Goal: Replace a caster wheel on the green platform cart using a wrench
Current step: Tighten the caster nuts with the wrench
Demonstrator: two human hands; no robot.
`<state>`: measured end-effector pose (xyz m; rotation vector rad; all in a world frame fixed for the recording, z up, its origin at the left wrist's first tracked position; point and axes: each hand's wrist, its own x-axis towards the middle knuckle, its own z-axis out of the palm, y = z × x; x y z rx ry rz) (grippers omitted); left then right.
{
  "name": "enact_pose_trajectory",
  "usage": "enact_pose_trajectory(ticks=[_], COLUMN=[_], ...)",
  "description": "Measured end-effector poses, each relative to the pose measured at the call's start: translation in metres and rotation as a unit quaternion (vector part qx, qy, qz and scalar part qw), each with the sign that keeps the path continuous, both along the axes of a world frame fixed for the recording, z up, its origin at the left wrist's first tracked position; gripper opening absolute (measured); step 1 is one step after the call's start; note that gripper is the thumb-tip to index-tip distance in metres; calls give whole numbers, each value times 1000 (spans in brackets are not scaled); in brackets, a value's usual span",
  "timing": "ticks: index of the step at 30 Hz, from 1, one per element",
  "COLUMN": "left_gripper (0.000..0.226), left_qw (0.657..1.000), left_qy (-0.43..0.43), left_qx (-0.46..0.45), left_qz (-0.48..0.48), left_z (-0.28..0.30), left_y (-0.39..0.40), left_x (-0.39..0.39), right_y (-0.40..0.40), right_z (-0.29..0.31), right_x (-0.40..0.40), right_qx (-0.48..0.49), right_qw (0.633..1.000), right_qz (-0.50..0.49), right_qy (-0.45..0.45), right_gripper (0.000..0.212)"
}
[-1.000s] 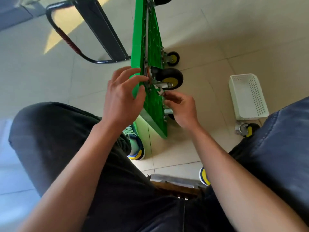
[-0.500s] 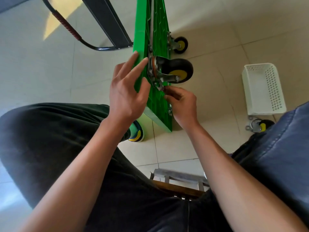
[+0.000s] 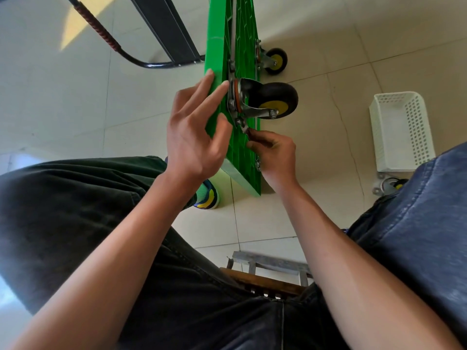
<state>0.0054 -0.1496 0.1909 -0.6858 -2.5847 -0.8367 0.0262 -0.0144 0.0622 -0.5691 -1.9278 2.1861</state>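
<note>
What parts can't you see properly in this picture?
All in the head view:
- Wrench: only its tip shows; the right hand hides the rest.
- Spare wheel: half hidden behind the knee.
- Cart: cut off by the top edge.
- Bolts under the left hand: hidden on the cart's far side.
- Stool: mostly hidden by legs.
</note>
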Motion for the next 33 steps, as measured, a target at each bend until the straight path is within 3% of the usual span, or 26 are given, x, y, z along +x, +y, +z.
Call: enact_pose_trajectory(ticks=[24, 33], left_gripper=[46, 46], left_qw=[1000, 1000], left_qy=[-3, -5], left_qx=[14, 14], left_qz=[12, 16], left_z=[0, 0], left_y=[3, 3], left_x=[1, 0], right_y=[-1, 9], right_z=[20, 59], right_x=[5, -1], right_qx=[-32, -44], right_qw=[996, 986], right_qz=[65, 98], right_qy=[-47, -130], right_gripper=[25, 13])
